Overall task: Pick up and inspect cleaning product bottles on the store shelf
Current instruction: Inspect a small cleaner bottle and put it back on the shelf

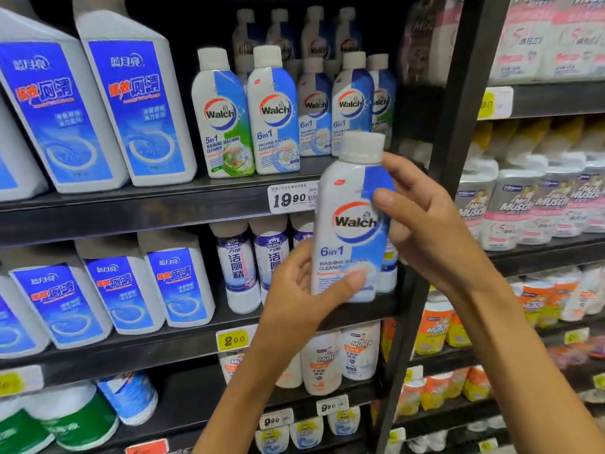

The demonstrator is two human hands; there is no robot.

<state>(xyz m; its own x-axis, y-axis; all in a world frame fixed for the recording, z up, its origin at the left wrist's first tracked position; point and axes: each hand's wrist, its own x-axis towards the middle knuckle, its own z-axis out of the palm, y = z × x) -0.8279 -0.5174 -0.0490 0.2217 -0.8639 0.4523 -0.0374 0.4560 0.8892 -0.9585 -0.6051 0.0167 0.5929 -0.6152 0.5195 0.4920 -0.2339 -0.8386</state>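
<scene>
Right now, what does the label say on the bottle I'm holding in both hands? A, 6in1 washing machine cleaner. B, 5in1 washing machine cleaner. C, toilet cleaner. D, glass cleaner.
A: the bottle, gripped by the left hand and right hand, reads Walch 6in1 washing machine cleaner.

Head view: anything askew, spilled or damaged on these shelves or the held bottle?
Nothing stands out. The white-and-blue Walch 6in1 plastic bottle is capped, upright and intact, held by the left hand low and the right hand near its shoulder. The shelved Walch bottles stand upright; no spills visible.
</scene>
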